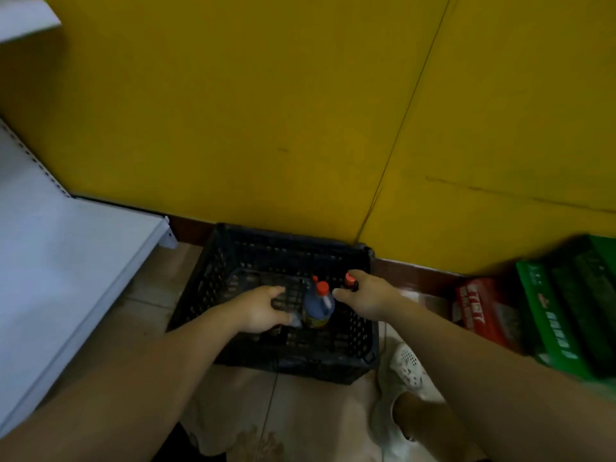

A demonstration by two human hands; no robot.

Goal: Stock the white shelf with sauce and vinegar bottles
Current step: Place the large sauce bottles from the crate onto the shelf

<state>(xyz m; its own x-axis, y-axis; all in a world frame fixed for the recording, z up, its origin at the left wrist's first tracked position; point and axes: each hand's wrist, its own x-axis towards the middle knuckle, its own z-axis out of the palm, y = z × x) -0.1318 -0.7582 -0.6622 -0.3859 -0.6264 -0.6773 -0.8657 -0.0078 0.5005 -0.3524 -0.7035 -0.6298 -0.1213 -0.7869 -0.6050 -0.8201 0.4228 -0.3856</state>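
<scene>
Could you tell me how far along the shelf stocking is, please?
Early: no bottles show on the white shelf. In hand: the right hand grips a red-capped bottle in the black crate; the left hand reaches in. Left: a dark bottle stands there.

Bottle (pixel 319 303), red cap: 3. Crate (pixel 233 248): 1. Shelf (pixel 66 261): 1. Green box (pixel 550 315): at least 2, blurred. Red pack (pixel 476 315): 1. Shoe (pixel 405 368): 1.

Right hand (pixel 370 300) holds a red-capped bottle (pixel 350 281) in the black crate (pixel 290 240); left hand (pixel 261 310) beside a dark bottle (pixel 318 308)
</scene>
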